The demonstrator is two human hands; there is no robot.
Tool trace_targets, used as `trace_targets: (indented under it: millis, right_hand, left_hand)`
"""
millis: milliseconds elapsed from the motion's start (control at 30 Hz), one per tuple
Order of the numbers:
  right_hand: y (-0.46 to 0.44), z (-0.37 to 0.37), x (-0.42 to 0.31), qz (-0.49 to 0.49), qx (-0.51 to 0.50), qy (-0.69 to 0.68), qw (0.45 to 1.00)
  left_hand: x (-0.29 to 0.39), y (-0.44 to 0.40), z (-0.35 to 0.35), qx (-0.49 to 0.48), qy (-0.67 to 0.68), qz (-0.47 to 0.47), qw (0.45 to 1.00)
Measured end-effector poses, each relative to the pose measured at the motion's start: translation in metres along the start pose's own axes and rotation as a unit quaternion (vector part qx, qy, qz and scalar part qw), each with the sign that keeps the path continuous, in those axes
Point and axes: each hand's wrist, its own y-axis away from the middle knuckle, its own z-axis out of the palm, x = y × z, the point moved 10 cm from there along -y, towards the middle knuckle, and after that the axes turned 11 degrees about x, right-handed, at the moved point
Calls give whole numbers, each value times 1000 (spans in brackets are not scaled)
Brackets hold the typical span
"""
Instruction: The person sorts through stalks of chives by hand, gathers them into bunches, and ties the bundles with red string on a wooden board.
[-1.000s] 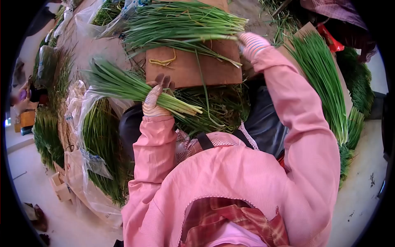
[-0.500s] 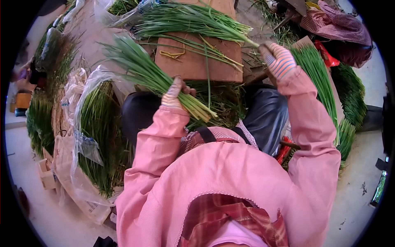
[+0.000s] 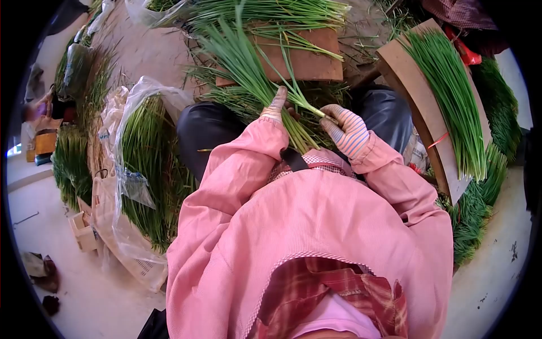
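Note:
My left hand [image 3: 276, 106], in a striped glove, is closed around a bunch of long green stalks [image 3: 243, 62] whose pale ends point down towards my lap. Just right of it, my right hand [image 3: 345, 127] pinches a few thin stalks [image 3: 305, 103] by their pale ends, with their green tips leaning up and left beside the bunch. Beyond both hands, a loose pile of stalks [image 3: 271, 14] lies across a brown board [image 3: 310, 65]. The palm of my left hand is partly hidden behind the stalks.
At the right, a tilted board [image 3: 409, 85] bears a neat row of stalks [image 3: 449, 101], with more greens [image 3: 480, 214] beneath. Greens in clear plastic [image 3: 148, 152] stand at the left, near a small wooden box [image 3: 83, 231]. Cut leaves lie between my knees.
My right hand has drawn a few stalks away from the pile and come down beside my left hand. The left-hand bunch has moved right and stands more upright.

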Motion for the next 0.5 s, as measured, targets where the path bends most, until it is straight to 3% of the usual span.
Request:
trace_targets:
  millis: [100,167,200,233,300,333,400,433,500]
  right_hand:
    - [4,5,1,32,-49,-3,998]
    - [11,21,4,141,-162,-113,970]
    - [7,26,0,107,-209,-156,959]
    - [3,19,13,157,-237,-99,954]
    - [-9,19,18,250,-200,-146,936]
    - [-19,22,18,259,-168,-124,943]
    - [-43,29,24,234,-118,-157,952]
    - [-51,37,28,224,-106,-202,948]
    - [-57,47,32,221,-82,-258,937]
  left_hand:
    - [-2,7,2,-2,-40,-30,999]
    - [1,13,2,-3,-62,-43,997]
    - [8,14,7,-25,-55,-13,998]
    - [15,15,12,-47,-48,16,998]
    - [19,15,23,-86,-58,40,994]
    - [30,20,28,-88,-71,97,989]
    - [49,22,31,-93,-125,194,969]
    - [54,25,32,-91,-125,197,968]
    - [74,34,27,-30,-216,278,935]
